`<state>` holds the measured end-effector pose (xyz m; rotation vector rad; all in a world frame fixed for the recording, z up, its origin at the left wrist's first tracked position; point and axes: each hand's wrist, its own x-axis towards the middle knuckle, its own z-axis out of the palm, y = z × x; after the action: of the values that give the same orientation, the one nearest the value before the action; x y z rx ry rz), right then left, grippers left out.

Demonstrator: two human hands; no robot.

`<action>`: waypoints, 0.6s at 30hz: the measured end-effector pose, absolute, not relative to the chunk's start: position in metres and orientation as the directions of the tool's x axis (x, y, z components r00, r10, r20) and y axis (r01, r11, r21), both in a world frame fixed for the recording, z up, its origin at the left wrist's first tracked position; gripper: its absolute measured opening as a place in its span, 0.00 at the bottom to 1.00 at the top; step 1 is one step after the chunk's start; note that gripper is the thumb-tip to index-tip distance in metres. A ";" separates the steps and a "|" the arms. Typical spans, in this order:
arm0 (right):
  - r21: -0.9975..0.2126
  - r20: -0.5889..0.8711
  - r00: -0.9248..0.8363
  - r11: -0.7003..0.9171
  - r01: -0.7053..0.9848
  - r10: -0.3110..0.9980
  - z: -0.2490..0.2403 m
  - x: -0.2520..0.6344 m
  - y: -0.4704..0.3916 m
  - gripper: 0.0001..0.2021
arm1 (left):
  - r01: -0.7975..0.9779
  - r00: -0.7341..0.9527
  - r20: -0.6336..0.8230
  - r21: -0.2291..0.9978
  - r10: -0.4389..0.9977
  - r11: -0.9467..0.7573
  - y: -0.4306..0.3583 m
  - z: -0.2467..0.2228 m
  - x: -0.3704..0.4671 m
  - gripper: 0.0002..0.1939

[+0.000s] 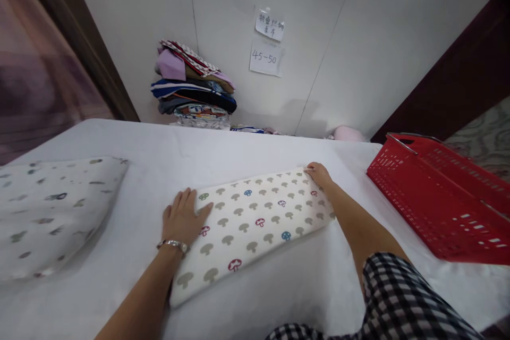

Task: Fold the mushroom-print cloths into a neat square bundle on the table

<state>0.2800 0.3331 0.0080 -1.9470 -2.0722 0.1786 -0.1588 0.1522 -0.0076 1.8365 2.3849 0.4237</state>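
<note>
A white cloth with a mushroom print (255,212) lies folded into a long strip in front of me, slanting up toward the right. Across its left end rests my left hand (184,216), fingers flat and spread, a silver bracelet on the wrist. At the far right corner, my right hand (319,172) pinches the edge of the cloth between thumb and fingers. Off to the left lies another folded white cloth (59,212) with small scattered prints, touched by neither hand.
The table (147,143) has a white cover. On its right stands a red perforated basket (434,196) with metal handles. Beyond the far edge, a stack of folded fabrics (195,85) leans near the wall, where two paper notes (266,58) hang. A pink item (348,133) shows behind the table.
</note>
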 end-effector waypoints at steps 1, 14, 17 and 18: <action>-0.282 0.134 -0.044 0.081 0.956 0.990 0.008 0.280 0.333 0.12 | 0.931 -0.269 0.086 0.279 0.959 0.235 0.152 -0.007 -0.158 0.37; -0.226 0.179 -0.085 0.125 0.966 0.980 0.003 0.279 0.332 0.10 | 0.931 -0.260 0.085 0.285 0.962 0.227 0.153 -0.008 -0.160 0.38; -0.232 0.188 -0.032 0.076 0.970 0.982 0.003 0.277 0.333 0.11 | 0.930 -0.263 0.083 0.288 0.961 0.230 0.153 -0.007 -0.160 0.37; -0.235 0.186 -0.013 0.058 0.970 0.982 0.003 0.276 0.334 0.11 | 0.929 -0.264 0.082 0.289 0.961 0.231 0.153 -0.007 -0.160 0.37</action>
<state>0.2763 0.3338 0.0028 -1.9710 -2.0439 0.0576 -0.1601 0.1527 -0.0074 1.8318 2.3737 0.4277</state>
